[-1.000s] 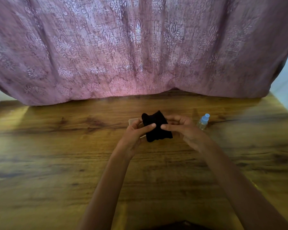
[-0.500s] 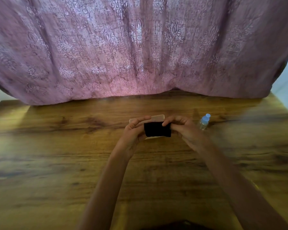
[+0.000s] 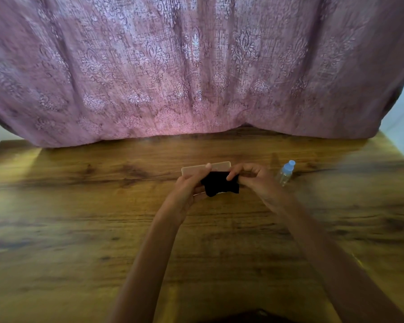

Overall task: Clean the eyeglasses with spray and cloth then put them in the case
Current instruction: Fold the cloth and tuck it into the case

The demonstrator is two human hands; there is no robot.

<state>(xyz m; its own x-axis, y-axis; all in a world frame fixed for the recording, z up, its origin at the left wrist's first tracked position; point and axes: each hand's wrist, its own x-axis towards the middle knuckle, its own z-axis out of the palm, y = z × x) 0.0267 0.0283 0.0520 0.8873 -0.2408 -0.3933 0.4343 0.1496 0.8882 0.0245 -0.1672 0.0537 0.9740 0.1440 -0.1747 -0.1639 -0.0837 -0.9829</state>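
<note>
Head view: the left hand and right hand are both clamped on a bunched black cloth, pinching it from 9 and 3 o'clock just above the counter. The eyeglasses are hidden, probably wrapped inside the cloth, though I cannot tell. The cloth looks soft, limp and light, so any edge serves as a hold. Glasses would likely be light, fragile and slippery when wet, and best gripped by the frame. A beige case lies at 12 o'clock behind the cloth. A spray bottle stands at 3 o'clock, near the right hand.
</note>
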